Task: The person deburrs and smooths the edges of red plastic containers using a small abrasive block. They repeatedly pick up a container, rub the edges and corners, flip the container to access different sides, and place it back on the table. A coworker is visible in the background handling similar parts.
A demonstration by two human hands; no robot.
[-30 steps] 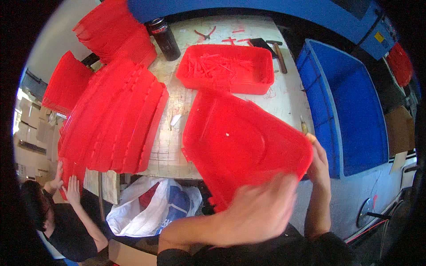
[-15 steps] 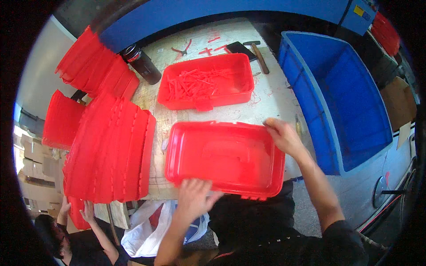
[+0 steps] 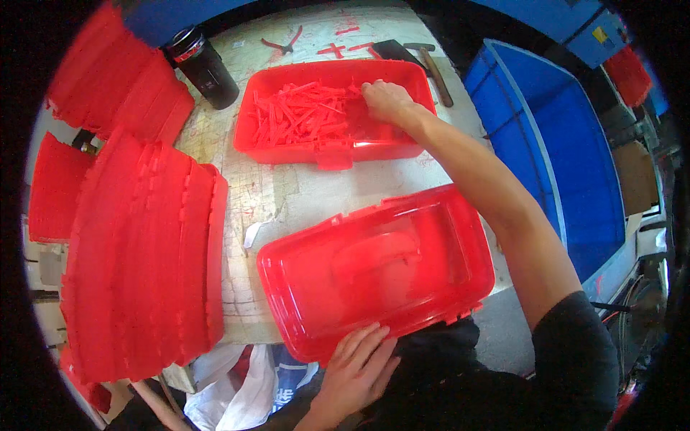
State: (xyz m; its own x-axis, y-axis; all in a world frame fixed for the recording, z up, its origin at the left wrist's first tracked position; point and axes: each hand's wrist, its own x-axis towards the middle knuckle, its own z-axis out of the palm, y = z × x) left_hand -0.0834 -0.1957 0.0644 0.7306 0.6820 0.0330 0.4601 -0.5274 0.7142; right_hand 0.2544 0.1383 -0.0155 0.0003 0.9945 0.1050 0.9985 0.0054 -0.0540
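Observation:
A shallow red plastic lid (image 3: 374, 266), with tabs along its edges and a raised handle-like shape in its middle, lies askew at the table's near edge. My left hand (image 3: 356, 373) rests on its near rim with fingers stretched out. Beyond it stands a deep red box (image 3: 287, 152) with a heap of thin red plastic strips (image 3: 298, 115) in its left part. My right hand (image 3: 388, 102) reaches into this box just right of the heap. Its fingers are curled together, and what they pinch, if anything, is hidden.
Tall stacks of red plastic parts (image 3: 144, 258) fill the left side. Behind are a black tumbler (image 3: 205, 68), red-handled pliers (image 3: 286, 44), a hammer (image 3: 437, 75) and a dark flat object (image 3: 395, 50). A large blue bin (image 3: 528, 136) stands right; a white bag (image 3: 233, 388) hangs below.
My right hand has left the lid's far right corner and moved into the red box. The lid has turned, its right side swinging away from me. My view has shifted.

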